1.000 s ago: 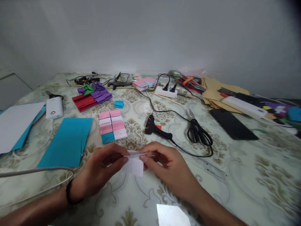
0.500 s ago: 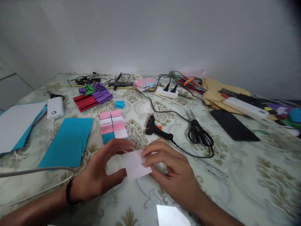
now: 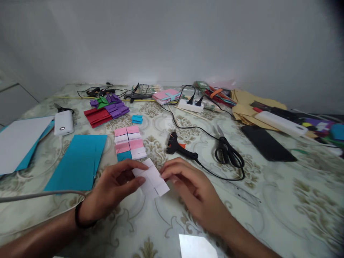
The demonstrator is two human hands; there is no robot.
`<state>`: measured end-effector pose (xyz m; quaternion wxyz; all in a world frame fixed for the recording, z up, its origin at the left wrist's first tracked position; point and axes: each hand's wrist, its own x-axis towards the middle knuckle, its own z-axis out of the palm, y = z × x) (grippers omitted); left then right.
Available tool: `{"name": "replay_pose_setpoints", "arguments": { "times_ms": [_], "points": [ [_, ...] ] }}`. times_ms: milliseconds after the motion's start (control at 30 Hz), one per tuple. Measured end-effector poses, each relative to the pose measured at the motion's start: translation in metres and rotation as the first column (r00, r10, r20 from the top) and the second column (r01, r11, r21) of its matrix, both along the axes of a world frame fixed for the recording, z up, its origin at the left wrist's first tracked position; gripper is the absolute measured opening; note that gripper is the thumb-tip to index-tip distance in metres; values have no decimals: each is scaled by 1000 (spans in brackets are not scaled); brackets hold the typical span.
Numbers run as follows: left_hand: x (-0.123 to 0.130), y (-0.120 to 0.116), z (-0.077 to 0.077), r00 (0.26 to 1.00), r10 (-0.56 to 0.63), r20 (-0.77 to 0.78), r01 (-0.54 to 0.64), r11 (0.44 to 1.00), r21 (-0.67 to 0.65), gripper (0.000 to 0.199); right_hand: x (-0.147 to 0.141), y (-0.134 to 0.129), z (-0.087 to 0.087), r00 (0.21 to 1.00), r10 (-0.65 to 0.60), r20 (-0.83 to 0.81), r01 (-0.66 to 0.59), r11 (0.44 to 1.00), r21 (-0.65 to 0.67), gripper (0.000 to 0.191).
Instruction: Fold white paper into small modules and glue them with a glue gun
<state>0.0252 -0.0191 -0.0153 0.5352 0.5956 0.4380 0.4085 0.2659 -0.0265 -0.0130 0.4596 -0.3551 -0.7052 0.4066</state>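
A small white folded paper [image 3: 152, 181] with crease lines is pinched at its left side between the thumb and fingers of my left hand [image 3: 115, 190]. My right hand [image 3: 197, 190] is at the paper's right edge, its index fingertip touching or nearly touching it; thumb and fingers are apart. Just beyond the paper lie pink, white and blue folded pieces [image 3: 129, 141] in two columns. A white sheet [image 3: 197, 246] lies at the near edge.
A black glue gun [image 3: 180, 147] and black scissors [image 3: 228, 150] lie beyond my right hand, near a phone [image 3: 267, 143]. Blue sheets [image 3: 76, 163] and a power bank [image 3: 63, 123] are at left. A power strip [image 3: 190, 105] stands behind.
The white paper has turned and moved slightly up. My left hand has closed on its left side, while my right thumb and fingers have come off its face to its right edge.
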Motion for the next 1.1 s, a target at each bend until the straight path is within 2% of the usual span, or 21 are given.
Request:
{"name": "replay_pose_setpoints", "arguments": {
  "times_ms": [100, 167, 267, 400, 500, 600, 733, 833, 967, 1100],
  "points": [
    [0, -1, 0, 1000, -22, -5, 22, 1000, 0, 25, 0, -3, -2, 999, 11, -51, -21, 978, -206, 13],
    [0, -2, -1, 999, -50, -14, 50, 999, 0, 31, -2, -4, -5, 998, 8, -61, -27, 952, -306, 16],
    [0, -4, -4, 998, -53, -35, 55, 998, 43, 33, -4, -4, -6, 998, -3, -66, -21, 931, -364, 19],
    [2, -4, -6, 998, -1, -63, 9, 993, 119, 29, -6, -3, -4, 999, -18, -50, -2, 926, -378, 13],
    [3, -3, -3, 997, 36, -72, -29, 994, 101, 24, -6, -4, -5, 999, -21, -45, 4, 935, -356, 22],
    [3, -2, 1, 999, 21, -33, -20, 999, 32, 23, -5, -4, -8, 1000, -2, 21, 7, 969, -248, 28],
    [0, -4, 3, 996, -48, 79, 51, 998, -27, 36, -2, -1, -7, 997, 24, 69, -13, 986, -164, 34],
    [-1, -5, 2, 988, -86, 131, 88, 996, -8, 43, -1, -1, -5, 998, 50, 48, -43, 989, -142, 46],
    [-1, -4, 4, 990, -57, 128, 54, 998, 27, 33, -1, -1, -5, 995, 81, 51, -79, 996, -51, 60],
    [-1, -3, 6, 987, -58, 153, 48, 997, 67, 27, -1, 1, -7, 999, 47, 15, -47, 999, 5, 45]
  ]
}}
